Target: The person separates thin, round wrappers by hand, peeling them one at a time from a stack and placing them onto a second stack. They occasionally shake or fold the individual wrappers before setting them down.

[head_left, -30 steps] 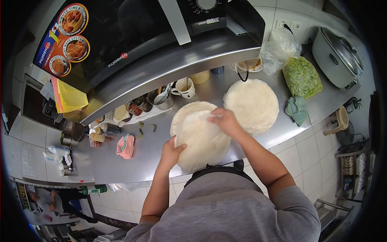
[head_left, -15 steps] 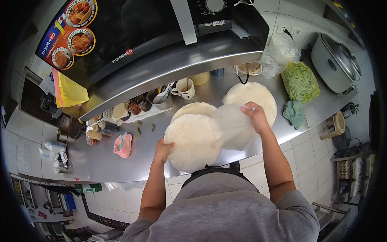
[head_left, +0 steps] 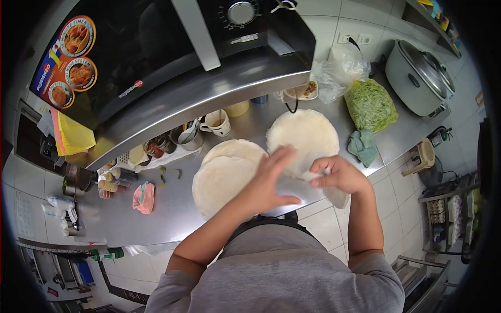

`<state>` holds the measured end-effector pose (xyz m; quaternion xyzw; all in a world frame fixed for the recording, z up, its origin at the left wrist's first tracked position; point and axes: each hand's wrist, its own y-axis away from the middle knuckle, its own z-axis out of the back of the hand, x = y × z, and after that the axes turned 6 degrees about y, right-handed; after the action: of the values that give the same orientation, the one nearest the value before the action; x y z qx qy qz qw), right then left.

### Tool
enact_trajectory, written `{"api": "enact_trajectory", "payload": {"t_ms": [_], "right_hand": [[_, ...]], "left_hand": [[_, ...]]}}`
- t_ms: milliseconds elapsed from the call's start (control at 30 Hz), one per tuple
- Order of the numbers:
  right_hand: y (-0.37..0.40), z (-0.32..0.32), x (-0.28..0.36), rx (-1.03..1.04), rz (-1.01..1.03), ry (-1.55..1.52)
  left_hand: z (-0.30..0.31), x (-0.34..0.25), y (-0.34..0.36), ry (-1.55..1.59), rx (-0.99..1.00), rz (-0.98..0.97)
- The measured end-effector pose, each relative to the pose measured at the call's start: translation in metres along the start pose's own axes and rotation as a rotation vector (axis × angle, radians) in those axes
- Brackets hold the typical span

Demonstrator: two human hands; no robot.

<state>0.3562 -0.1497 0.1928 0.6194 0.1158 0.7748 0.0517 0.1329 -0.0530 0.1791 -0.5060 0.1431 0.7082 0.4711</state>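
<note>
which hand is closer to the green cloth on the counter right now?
Right. The right hand is just below and left of the green cloth, pinching a thin sheet. The left hand is further left, by the round stack.

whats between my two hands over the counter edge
A thin, translucent wrapper sheet: the right hand pinches one edge and the left hand lies against it with spread fingers. The head view shows it.

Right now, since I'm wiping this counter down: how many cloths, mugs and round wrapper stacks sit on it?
Cloths: 2
Mugs: 1
Round wrapper stacks: 3
Total: 6
</note>
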Motion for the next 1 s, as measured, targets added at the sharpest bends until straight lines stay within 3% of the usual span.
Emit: {"api": "enact_trajectory", "payload": {"t_ms": [33, 100, 133, 200, 267, 333, 400, 433, 500, 533, 600, 667, 733, 867, 1000], "right_hand": [[0.007, 0.001, 0.005, 0.111, 0.009, 0.009], [0.026, 0.006, 0.016, 0.05, 0.034, -0.104], [0.034, 0.012, 0.018, 0.002, 0.063, -0.223], [0.04, 0.034, 0.004, -0.106, 0.06, -0.097], [0.033, 0.064, -0.029, -0.066, -0.08, 0.246], [0.019, 0.082, -0.044, -0.106, -0.063, 0.337], [0.001, 0.093, -0.045, -0.423, -0.001, 0.257], [-0.008, 0.097, -0.044, -0.416, 0.004, 0.258], [-0.022, 0.104, -0.042, -0.659, 0.237, 0.1], [-0.025, 0.108, -0.044, -0.649, 0.241, 0.099], [-0.03, 0.116, -0.049, -0.698, 0.492, 0.479], [-0.041, 0.121, -0.081, -0.663, 0.508, 0.518], [-0.056, 0.113, -0.131, -0.624, 0.515, 0.557], [-0.067, 0.087, -0.217, -0.578, 0.375, 0.72], [-0.056, 0.088, -0.211, -0.59, 0.37, 0.687]], "left_hand": [[-0.004, 0.0, -0.008, 0.005, 0.004, -0.01], [-0.013, -0.001, -0.025, 0.016, 0.253, 0.049], [-0.014, -0.002, -0.032, 0.021, 0.263, 0.036], [-0.007, -0.006, -0.042, 0.35, 0.176, 0.365], [-0.007, 0.011, -0.054, 0.356, 0.138, 0.36], [-0.005, 0.028, -0.07, 0.355, 0.08, 0.354], [-0.001, 0.038, -0.087, 0.2, -0.01, 0.376], [0.001, 0.038, -0.095, 0.197, -0.018, 0.378], [0.001, 0.039, -0.107, 0.182, -0.161, 0.344], [-0.002, 0.042, -0.108, 0.179, -0.171, 0.347], [-0.01, 0.058, -0.111, 0.03, -0.231, 0.122], [-0.03, 0.086, -0.105, -0.009, -0.252, 0.102], [-0.057, 0.121, -0.089, -0.435, -0.243, 0.034], [-0.109, 0.176, -0.047, -0.56, -0.215, 0.244], [-0.122, 0.164, -0.037, -0.521, -0.308, 0.269]]}}
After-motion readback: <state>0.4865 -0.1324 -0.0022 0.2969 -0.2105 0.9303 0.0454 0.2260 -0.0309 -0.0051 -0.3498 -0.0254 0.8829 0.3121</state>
